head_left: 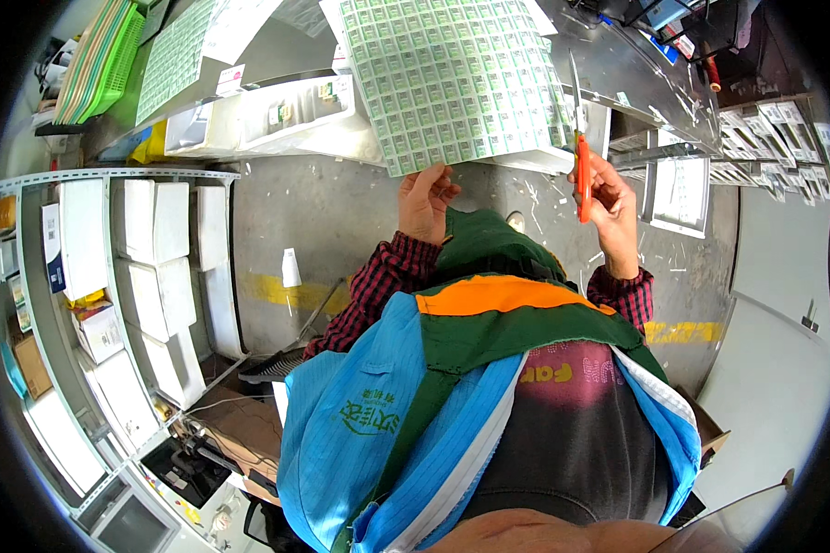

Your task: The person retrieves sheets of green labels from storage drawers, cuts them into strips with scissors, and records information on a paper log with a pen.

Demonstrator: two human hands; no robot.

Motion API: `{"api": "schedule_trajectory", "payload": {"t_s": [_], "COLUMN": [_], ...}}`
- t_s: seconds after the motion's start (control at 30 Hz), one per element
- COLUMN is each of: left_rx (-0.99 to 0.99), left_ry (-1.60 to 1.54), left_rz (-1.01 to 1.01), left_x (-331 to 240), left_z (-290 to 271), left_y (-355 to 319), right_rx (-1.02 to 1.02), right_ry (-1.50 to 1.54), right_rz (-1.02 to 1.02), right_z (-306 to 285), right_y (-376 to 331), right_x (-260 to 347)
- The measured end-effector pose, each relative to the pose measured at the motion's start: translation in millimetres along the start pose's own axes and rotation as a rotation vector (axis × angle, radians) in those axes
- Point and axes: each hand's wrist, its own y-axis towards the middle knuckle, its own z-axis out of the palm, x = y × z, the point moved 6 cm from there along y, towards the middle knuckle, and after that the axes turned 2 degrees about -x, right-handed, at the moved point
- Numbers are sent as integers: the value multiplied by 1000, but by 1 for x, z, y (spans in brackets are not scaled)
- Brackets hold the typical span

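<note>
A large sheet of small green-and-white printed labels (456,78) lies over the table edge, its near end sticking out toward me. My left hand (424,198) pinches that near edge between thumb and fingers. Orange-handled scissors (584,180) are in my right hand (610,203), whose fingers are wrapped round the handles. The blades point away from me, beside the right edge of the sheet. Whether the blades touch the paper, I cannot tell.
Another green label sheet (175,60) lies on the table at the left, near a green basket (120,69). White bins (314,101) sit under the table edge. Shelves with white boxes (161,295) stand left. Paper scraps litter the floor (323,212). Stacked strips (775,138) are at the right.
</note>
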Motion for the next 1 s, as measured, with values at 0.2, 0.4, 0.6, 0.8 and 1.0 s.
{"api": "schedule_trajectory", "payload": {"t_s": [0.2, 0.4, 0.6, 0.8, 1.0], "left_rx": [90, 32, 47, 27, 73], "left_ry": [14, 94, 150, 5, 47], "left_rz": [-69, -124, -80, -115, -100], "left_x": [1, 11, 18, 26, 32], "left_z": [17, 29, 43, 48, 55], "left_y": [-4, 2, 8, 19, 22], "right_rx": [-19, -4, 85, 246, 289], "right_ry": [-12, -144, -355, -455, -573], "right_rz": [23, 34, 70, 254, 248], "right_z": [2, 15, 34, 35, 39], "right_y": [-6, -12, -35, -57, -53], "right_x": [0, -3, -24, -45, -46]}}
